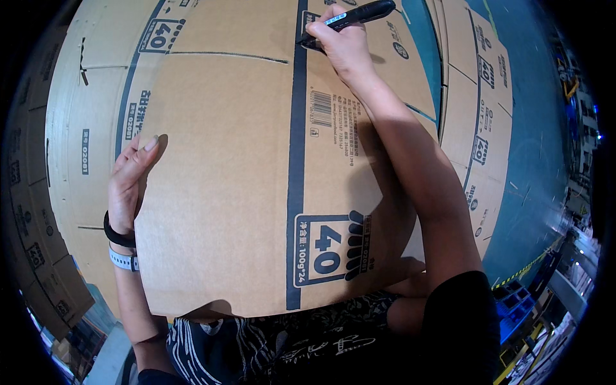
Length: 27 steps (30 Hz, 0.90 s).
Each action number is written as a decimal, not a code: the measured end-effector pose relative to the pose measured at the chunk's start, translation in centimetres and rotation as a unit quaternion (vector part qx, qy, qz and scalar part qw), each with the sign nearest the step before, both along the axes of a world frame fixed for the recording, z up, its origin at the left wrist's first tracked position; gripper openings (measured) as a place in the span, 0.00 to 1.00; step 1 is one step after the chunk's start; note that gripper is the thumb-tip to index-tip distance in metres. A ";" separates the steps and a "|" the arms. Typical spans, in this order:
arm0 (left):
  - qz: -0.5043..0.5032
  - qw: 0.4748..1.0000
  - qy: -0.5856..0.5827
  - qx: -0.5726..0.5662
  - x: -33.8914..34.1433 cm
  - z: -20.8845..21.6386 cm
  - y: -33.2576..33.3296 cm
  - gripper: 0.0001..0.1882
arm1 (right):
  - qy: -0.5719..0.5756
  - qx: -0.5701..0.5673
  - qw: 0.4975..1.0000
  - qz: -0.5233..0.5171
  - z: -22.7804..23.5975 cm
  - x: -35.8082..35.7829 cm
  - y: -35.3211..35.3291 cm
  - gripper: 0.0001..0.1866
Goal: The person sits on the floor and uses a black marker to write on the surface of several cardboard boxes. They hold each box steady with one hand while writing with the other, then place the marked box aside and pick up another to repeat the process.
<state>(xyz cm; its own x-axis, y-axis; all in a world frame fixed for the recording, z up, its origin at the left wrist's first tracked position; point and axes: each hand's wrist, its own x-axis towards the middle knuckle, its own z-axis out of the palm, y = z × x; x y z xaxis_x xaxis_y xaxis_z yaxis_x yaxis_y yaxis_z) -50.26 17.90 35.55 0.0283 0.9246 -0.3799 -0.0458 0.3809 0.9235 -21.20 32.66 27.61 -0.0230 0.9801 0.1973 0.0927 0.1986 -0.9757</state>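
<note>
A large flat sheet of brown carton cardboard (218, 141) with dark blue printing lies across my lap and reaches away from me. My left hand (131, 176) grips its left edge, the thumb on top and the fingers partly hidden beneath or behind the edge. At the far side, my right hand (343, 42) is closed round a thick black marker pen (362, 13). The pen slants down to the left, its lower end at the dark blue stripe (297, 128) on the cardboard. Whether the tip touches the surface is hard to see.
More flat printed cartons (83, 115) lie under and left of the sheet. Others (481, 128) lie to the right on a blue-green floor (539, 160). Darker cardboard (38, 224) shows at far left. A blue crate (516, 305) stands at lower right, near yellow-black striped tape (523, 269).
</note>
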 end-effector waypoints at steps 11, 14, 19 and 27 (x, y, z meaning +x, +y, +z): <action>-0.001 1.000 0.016 -0.002 -0.1 0.0 0.2 0.20 | 0.010 0.010 1.000 0.017 -0.1 0.0 -0.2 0.10; 0.005 1.000 0.009 -0.007 -0.2 0.0 0.1 0.20 | 0.004 0.010 1.000 0.016 0.1 -0.1 -0.3 0.10; 0.003 1.000 0.008 0.001 -0.1 0.0 0.1 0.20 | -0.006 0.032 0.999 0.017 -0.4 0.0 -0.1 0.10; 0.009 1.000 0.021 0.002 0.1 0.2 0.1 0.20 | 0.015 0.025 0.999 0.025 0.1 -0.2 -0.7 0.09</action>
<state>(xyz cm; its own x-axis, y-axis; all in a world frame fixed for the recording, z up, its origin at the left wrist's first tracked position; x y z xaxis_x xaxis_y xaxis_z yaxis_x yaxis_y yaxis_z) -50.13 17.98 35.76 -0.0031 0.9260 -0.3775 -0.0143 0.3774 0.9259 -21.44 31.94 27.67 -0.0648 0.9669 0.2470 0.0513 0.2504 -0.9668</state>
